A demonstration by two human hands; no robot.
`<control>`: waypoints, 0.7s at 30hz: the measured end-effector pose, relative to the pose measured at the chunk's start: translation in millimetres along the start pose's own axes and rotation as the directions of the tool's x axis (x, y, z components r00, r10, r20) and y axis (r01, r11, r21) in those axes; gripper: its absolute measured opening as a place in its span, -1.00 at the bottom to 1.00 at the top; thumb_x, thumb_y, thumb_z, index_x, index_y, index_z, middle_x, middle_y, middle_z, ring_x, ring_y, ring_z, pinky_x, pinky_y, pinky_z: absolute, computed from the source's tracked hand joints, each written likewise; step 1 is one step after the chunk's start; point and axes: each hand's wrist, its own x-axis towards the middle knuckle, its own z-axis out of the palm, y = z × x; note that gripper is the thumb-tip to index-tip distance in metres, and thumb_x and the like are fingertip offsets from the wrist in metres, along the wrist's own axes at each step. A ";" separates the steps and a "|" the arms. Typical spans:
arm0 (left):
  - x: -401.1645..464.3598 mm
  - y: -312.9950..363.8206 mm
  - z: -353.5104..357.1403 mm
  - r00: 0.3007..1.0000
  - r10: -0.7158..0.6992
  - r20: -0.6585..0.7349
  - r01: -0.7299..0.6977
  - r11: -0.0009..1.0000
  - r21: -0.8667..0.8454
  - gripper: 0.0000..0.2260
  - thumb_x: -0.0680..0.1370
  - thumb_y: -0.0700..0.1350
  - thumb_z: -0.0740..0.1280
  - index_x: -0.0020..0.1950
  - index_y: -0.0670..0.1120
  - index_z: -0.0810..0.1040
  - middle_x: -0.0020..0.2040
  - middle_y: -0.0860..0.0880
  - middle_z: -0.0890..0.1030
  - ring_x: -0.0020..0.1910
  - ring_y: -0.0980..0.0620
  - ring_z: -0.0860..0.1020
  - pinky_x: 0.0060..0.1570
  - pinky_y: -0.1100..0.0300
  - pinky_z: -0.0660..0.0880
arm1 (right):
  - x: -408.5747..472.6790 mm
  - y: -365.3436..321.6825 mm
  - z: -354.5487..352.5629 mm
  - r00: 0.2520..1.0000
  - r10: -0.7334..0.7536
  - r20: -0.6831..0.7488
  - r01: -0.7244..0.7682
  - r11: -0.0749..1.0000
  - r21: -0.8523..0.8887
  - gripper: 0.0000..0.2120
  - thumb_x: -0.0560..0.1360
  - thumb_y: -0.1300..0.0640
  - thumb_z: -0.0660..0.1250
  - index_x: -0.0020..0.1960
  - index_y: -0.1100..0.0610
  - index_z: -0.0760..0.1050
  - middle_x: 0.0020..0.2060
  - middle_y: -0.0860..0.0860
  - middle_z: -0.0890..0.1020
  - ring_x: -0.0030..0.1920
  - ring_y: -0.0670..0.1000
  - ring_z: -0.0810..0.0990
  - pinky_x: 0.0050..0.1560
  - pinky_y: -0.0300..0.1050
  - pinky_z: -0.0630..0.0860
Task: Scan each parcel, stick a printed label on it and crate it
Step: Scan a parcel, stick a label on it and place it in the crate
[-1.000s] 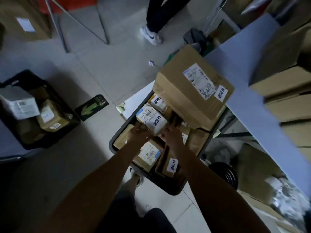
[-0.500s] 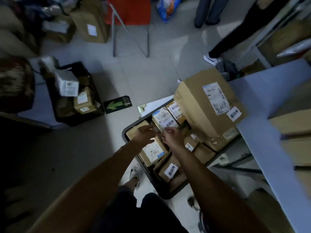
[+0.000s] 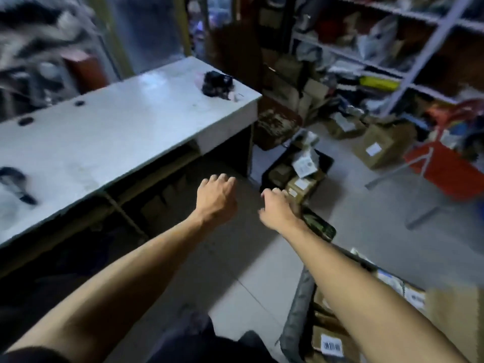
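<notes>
Landmark: the long white-topped desk (image 3: 110,142) fills the left half of the view, its long axis running from the lower left up to a far corner near the top middle.
Shelving: a grey metal rack (image 3: 408,61) packed with blurred goods stands well beyond the desk's far corner, at the upper right.
Red chair: a red-seated folding chair with a grey metal frame (image 3: 445,174) stands on the floor far to the right of the desk.
Near crate: a dark plastic crate (image 3: 298,310) with brown cardboard parcels (image 3: 330,341) sits at the lower right, well apart from the desk; one parcel shows a white barcode label facing up.
Far crate: a black plastic crate (image 3: 324,163) lies on the floor just right of the desk's end panel, long axis running away from the viewer towards the rack. It holds several brown cardboard boxes (image 3: 301,186), labels upward, and a tilted white carton (image 3: 305,163) on top.
Left hand (image 3: 216,197): stretched out below the desk's front edge, back upward, fingers curled under; whether it holds anything cannot be told.
Right hand (image 3: 276,208): beside the left, reaching towards the far crate, fingers bent down and blurred; a hold cannot be told.
Desk items: a small black object (image 3: 217,83) near the far corner, a dark handled device (image 3: 15,183) at the left edge.
</notes>
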 end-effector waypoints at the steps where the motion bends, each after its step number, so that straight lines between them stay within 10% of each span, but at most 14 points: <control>1: -9.4 -27.6 -9.7 0.999 -0.040 -0.019 0.040 0.998 0.049 -0.70 0.49 -0.03 0.34 0.21 -0.03 0.51 0.12 -0.05 0.55 0.16 -0.13 0.52 0.12 0.02 0.41 | 5.1 -29.4 -3.0 0.997 -0.075 -0.013 0.074 0.993 -0.094 -0.59 0.54 0.02 0.33 0.36 0.07 0.42 0.29 0.09 0.50 0.36 0.16 0.41 0.33 0.06 0.38; 7: -91.6 -195.4 -47.5 0.946 -0.303 -0.116 0.318 0.937 0.145 -0.73 0.48 -0.12 0.25 0.18 -0.08 0.50 0.13 -0.11 0.56 0.15 -0.18 0.50 0.10 0.00 0.37 | 18.8 -214.2 4.0 0.889 -0.458 0.006 0.426 0.822 -0.378 -0.61 0.54 -0.03 0.33 0.32 0.08 0.42 0.27 0.07 0.50 0.32 0.12 0.41 0.25 0.03 0.36; 21: -312.0 -532.8 -86.8 0.663 -0.733 -0.154 0.746 0.630 0.214 -0.76 0.50 -0.13 0.29 0.17 -0.06 0.48 0.12 -0.08 0.54 0.11 -0.13 0.48 -0.02 0.08 0.29 | -24.1 -637.7 101.5 0.511 -0.848 0.142 0.827 0.440 -0.351 -0.66 0.53 0.10 0.27 0.29 0.11 0.45 0.25 0.09 0.53 0.29 0.15 0.44 0.21 0.00 0.36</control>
